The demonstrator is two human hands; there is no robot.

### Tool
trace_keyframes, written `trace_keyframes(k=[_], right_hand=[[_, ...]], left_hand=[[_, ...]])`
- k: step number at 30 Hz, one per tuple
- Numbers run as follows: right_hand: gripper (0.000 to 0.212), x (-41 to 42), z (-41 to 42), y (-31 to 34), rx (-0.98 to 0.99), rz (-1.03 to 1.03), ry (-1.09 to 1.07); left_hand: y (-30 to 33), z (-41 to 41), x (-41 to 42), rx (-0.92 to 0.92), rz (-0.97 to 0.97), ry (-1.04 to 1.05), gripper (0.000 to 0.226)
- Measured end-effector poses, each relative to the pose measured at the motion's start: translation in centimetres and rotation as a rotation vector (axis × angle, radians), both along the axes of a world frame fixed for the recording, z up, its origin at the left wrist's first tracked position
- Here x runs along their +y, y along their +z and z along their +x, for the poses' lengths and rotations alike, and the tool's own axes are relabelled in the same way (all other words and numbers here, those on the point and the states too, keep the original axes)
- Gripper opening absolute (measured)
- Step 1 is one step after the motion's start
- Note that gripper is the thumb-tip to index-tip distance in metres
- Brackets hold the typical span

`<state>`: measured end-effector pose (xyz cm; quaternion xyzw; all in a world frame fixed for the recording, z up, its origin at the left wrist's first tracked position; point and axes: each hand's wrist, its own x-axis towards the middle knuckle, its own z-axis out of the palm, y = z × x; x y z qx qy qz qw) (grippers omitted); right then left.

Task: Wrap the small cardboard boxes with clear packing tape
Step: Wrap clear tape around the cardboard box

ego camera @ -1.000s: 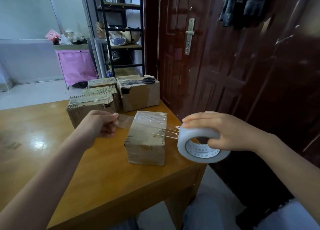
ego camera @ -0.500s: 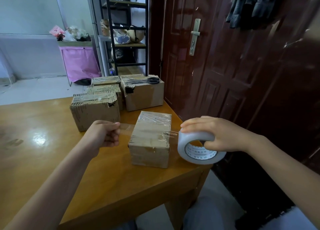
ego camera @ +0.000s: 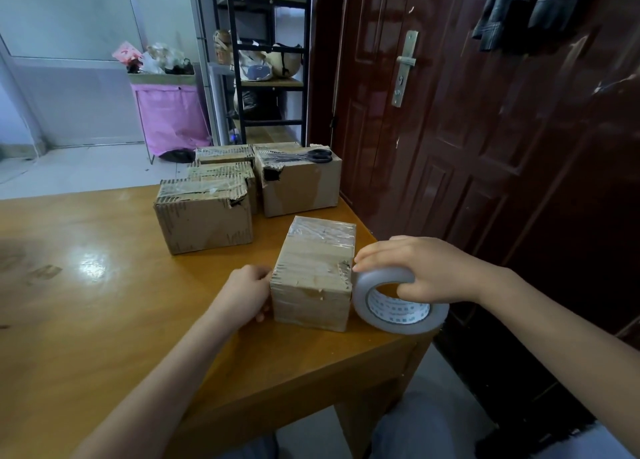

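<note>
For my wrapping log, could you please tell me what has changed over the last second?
Both hands closed in: the left hand carried the tape end against the near box's left side, and the right hand brought the tape roll beside its right. Grips unchanged; rear boxes and scissors stayed.

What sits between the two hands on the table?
In the head view, the small cardboard box being wrapped stands between the left hand, against its left side, and the right hand holding the tape roll against its right.

Tape-wrapped cardboard box (ego camera: pixel 313 275) upright near table corner, tape roll (ego camera: pixel 398 302) touching its right side
</note>
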<state>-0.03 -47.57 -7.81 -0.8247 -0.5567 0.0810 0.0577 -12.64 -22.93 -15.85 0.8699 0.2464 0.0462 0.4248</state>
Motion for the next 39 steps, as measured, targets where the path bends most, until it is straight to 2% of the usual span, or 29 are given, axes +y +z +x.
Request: trace_keyframes(k=[5, 7, 9, 10, 11, 13, 16, 19, 23, 25, 27, 32, 35, 39], right_hand=[[0.061, -0.1, -0.3, 0.0, 0.006, 0.035, -0.009], [0.063, -0.3, -0.5, 0.1, -0.001, 0.017, -0.006], [0.065, -0.4, -0.7, 0.3, -0.015, -0.007, -0.002], [0.066, -0.5, -0.8, 0.4, -0.019, -0.013, -0.001], [0.067, -0.5, -0.8, 0.6, -0.023, -0.014, -0.002], [0.069, -0.6, -0.7, 1.1, -0.019, 0.006, -0.014], [0.066, -0.8, -0.6, 2.8, 0.002, 0.089, -0.076], [0.053, -0.5, -0.6, 5.4, -0.011, 0.142, -0.097], [0.046, 1.4, -0.3, 8.7, 0.019, 0.223, -0.065], [0.035, 3.0, -0.1, 9.5, -0.021, 0.216, 0.015], [0.031, 4.8, 0.3, 9.7, -0.065, 0.196, 0.095], [0.031, 8.3, -0.5, 9.6, -0.101, 0.199, 0.209], [0.02, 9.7, -1.3, 9.6, -0.146, 0.227, 0.252], [0.033, 10.0, -1.3, 8.3, -0.212, 0.36, 0.221]], left_hand=[[-0.3, 0.1, 0.5, 0.096, 0.375, -0.089, 0.036], [0.6, 0.3, 1.0, 0.038, 0.48, -0.081, 0.03], [2.1, 0.3, 1.2, -0.204, 0.415, 0.021, 0.016], [3.0, 0.3, 1.1, -0.358, 0.368, 0.069, 0.017], [3.9, 0.1, 0.7, -0.49, 0.336, 0.07, 0.023], [5.2, -0.3, -0.7, -0.6, 0.321, -0.12, 0.046], [5.0, -0.3, -2.9, -0.476, 0.353, -0.521, 0.078], [3.6, 0.7, -3.6, -0.358, 0.395, -0.624, 0.095], [1.8, 1.6, -4.0, -0.479, 0.188, -0.538, 0.083], [1.2, 1.6, -4.1, -0.515, 0.082, -0.521, 0.077], [0.4, 1.4, -4.0, -0.55, -0.002, -0.504, 0.074], [0.4, 1.2, -2.1, -0.607, -0.04, -0.446, 0.071], [2.0, 1.9, -1.1, -0.664, -0.115, -0.531, 0.063], [1.6, 2.3, 0.0, -0.696, -0.221, -0.583, 0.05]])
